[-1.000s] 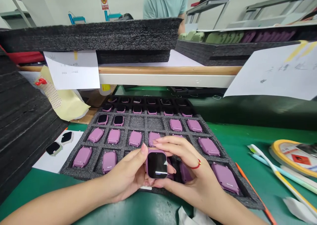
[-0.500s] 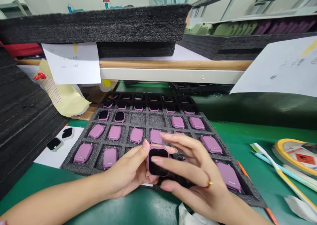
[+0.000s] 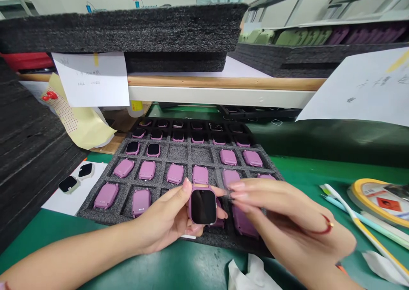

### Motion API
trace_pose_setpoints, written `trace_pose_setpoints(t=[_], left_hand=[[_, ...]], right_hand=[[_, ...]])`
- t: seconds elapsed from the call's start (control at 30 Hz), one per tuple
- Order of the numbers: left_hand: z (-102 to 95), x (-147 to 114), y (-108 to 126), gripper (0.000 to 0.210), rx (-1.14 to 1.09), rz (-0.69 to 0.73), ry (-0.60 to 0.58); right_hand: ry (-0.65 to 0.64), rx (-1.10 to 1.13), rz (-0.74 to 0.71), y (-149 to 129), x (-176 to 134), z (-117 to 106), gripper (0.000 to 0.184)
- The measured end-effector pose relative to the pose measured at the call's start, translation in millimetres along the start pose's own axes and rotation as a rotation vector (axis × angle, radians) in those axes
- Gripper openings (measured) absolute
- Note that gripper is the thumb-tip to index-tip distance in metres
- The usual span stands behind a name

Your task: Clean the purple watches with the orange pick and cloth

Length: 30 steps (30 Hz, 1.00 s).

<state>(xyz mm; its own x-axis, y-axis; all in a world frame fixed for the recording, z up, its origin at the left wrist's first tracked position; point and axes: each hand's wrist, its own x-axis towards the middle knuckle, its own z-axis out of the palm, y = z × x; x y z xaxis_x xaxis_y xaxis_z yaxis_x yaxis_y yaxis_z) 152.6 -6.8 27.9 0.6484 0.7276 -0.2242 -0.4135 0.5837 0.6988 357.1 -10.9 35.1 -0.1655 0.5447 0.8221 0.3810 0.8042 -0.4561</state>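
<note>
A purple smartwatch body (image 3: 203,206) without a strap faces up with its dark screen, held along its sides by my left hand (image 3: 174,213). Just right of it, my right hand (image 3: 281,222) has thumb and fingertips pressed together. A small, see-through bit seems to show at those fingertips, too faint to name. Beneath both hands lies a black foam tray (image 3: 204,155) with several purple watch bodies in its pockets. Nearer rows show purple backs, such as one watch body (image 3: 148,170); farther rows show dark screens. My right hand hides part of the tray's right side.
Two pale watch bodies (image 3: 68,184) lie on white paper (image 3: 57,202) at left. Crumpled white tissue (image 3: 252,275) sits at the front edge. To the right are a toothbrush (image 3: 354,217) and a yellow tape roll (image 3: 380,200). A shelf (image 3: 223,95) with foam blocks (image 3: 128,30) overhangs the back.
My right hand has moved off the watch screen to the right, its spread fingers now pinched together. My left hand holds the smartwatch body in nearly the same place.
</note>
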Motion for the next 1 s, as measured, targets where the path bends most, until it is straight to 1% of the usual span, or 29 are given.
trace_pose_setpoints(t=[0.1, 0.23, 0.3, 0.37, 0.5, 0.53, 0.63, 0.67, 0.7, 0.77, 0.87, 1.0], left_hand=[[1.0, 0.4, -0.2, 0.050, -0.011, 0.005, 0.024], [4.2, 1.0, 1.4, 0.050, 0.001, -0.012, 0.053], [5.2, 1.2, 1.8, 0.051, -0.009, -0.021, 0.071], [5.4, 1.3, 1.3, 0.053, -0.014, -0.022, 0.083], [3.3, 0.9, -3.0, 0.058, 0.046, 0.030, 0.092], [2.4, 0.5, -4.6, 0.058, 0.081, 0.049, 0.096], [0.5, -0.9, -9.0, 0.054, 0.205, 0.083, 0.112], [0.4, -1.2, -9.8, 0.053, 0.233, 0.088, 0.117], [0.8, -1.5, -10.2, 0.052, 0.243, 0.096, 0.120], [2.6, -1.5, -9.4, 0.052, 0.203, 0.112, 0.137], [5.6, -0.7, -5.9, 0.055, 0.082, 0.085, 0.158], [6.1, 1.1, -1.7, 0.056, 0.041, 0.016, 0.105]], right_hand=[[-0.184, -0.027, -0.113, -6.3, 0.5, -8.3, 0.043], [-0.373, 0.018, -0.124, -9.8, -5.0, -12.9, 0.042], [-0.428, 0.037, -0.128, -9.6, -7.9, -10.9, 0.046], [-0.425, 0.042, -0.161, -9.7, -8.7, -5.9, 0.047], [-0.289, -0.046, -0.194, -12.8, -5.6, 7.7, 0.027], [-0.281, -0.072, -0.169, -13.8, -5.1, 10.9, 0.029], [-0.319, -0.094, -0.025, -15.3, -6.0, 18.5, 0.051], [-0.329, -0.079, 0.024, -15.2, -6.7, 20.0, 0.053], [-0.333, -0.052, 0.061, -15.0, -7.3, 20.8, 0.050], [-0.315, 0.011, 0.108, -14.3, -7.4, 20.7, 0.045], [-0.292, 0.054, 0.137, -12.9, -6.2, 18.8, 0.048], [-0.297, 0.057, 0.157, -8.7, -6.6, 19.4, 0.051]])
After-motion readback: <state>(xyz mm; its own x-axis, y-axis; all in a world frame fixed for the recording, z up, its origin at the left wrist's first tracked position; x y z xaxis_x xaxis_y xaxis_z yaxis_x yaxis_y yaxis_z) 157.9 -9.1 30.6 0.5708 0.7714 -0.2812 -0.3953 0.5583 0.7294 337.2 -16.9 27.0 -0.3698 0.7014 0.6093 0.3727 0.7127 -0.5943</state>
